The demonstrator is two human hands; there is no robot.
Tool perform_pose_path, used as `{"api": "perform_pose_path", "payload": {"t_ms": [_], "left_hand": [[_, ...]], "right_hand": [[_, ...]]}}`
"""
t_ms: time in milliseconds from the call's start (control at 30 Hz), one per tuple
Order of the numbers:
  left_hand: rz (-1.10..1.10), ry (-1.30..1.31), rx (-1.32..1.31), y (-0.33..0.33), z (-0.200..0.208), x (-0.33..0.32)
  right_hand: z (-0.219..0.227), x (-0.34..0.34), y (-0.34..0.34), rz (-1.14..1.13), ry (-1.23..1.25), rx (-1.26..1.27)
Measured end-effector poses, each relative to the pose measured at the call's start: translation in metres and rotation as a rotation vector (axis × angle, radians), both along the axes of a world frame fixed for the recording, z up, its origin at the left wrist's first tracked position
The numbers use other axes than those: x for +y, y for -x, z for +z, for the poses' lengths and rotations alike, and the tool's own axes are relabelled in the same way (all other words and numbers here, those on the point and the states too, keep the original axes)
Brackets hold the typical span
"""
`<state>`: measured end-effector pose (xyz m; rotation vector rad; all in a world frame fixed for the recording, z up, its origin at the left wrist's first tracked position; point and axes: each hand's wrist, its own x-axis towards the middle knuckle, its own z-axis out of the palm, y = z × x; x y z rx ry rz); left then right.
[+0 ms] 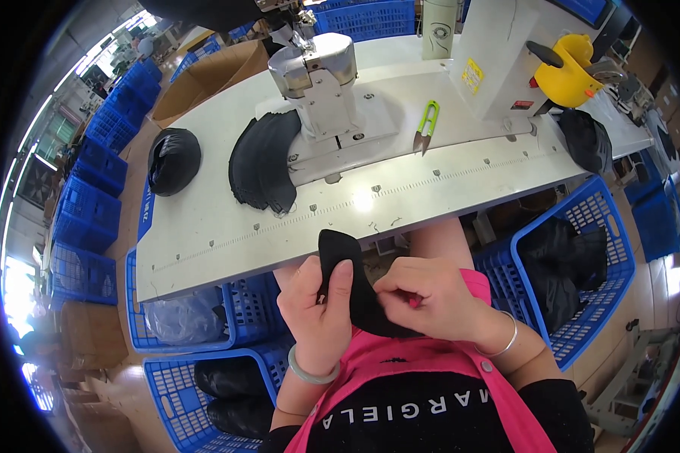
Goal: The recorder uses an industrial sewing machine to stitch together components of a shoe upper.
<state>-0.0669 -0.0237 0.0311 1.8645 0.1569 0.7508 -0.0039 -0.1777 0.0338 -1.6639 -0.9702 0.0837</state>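
Note:
Over my lap, just off the table's front edge, I hold a curved black fabric piece. My left hand pinches its upper left side, thumb on top. At its right side my right hand is closed with the fingertips against the edge; whether they grip a thread there is too small to tell. Ahead on the white table lies a stack of curved black pieces, next to the sewing machine's post. Green-handled thread snips rest right of the post.
A rolled black piece sits at the table's left. A yellow cup-like holder hangs on the machine at right, above a black bundle. Blue baskets with dark items flank my legs; another basket holds clear plastic.

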Motion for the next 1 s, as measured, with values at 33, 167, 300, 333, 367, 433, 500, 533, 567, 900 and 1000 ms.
{"api": "perform_pose_path", "payload": {"t_ms": [33,167,300,333,367,433,500,533,567,900,1000], "left_hand": [[-0.011,-0.027,0.017,0.002,0.003,0.0],[0.01,-0.126,0.052,0.003,0.004,0.003],[0.032,-0.204,0.053,0.004,0.008,0.0],[0.029,-0.245,0.059,0.004,0.011,-0.003],[0.025,-0.286,0.065,0.004,0.013,-0.004],[0.016,-0.238,0.062,0.005,0.011,-0.003],[0.009,-0.191,0.062,0.006,0.009,-0.003],[0.007,-0.181,0.057,0.006,0.009,-0.002],[0.005,-0.172,0.053,0.006,0.009,-0.002],[0.075,-0.405,0.066,0.003,0.016,-0.014],[0.05,-0.229,0.052,0.001,0.005,-0.002]], "right_hand": [[0.0,-0.001,-0.003,-0.014,0.012,-0.036],[-0.003,-0.005,-0.004,-0.039,-0.06,0.123],[0.005,-0.001,0.002,0.002,-0.011,0.127],[0.001,0.0,0.001,-0.015,0.02,0.011],[-0.001,0.0,0.001,-0.033,0.052,-0.104],[-0.003,-0.001,0.0,-0.042,0.029,-0.028],[-0.002,-0.004,-0.001,-0.049,0.005,0.05],[0.0,-0.006,-0.002,-0.074,0.017,0.049],[0.001,-0.007,-0.003,-0.099,0.029,0.048],[-0.005,0.011,0.012,-0.281,0.129,-0.507],[-0.005,0.006,0.004,-0.284,0.035,-0.407]]}}
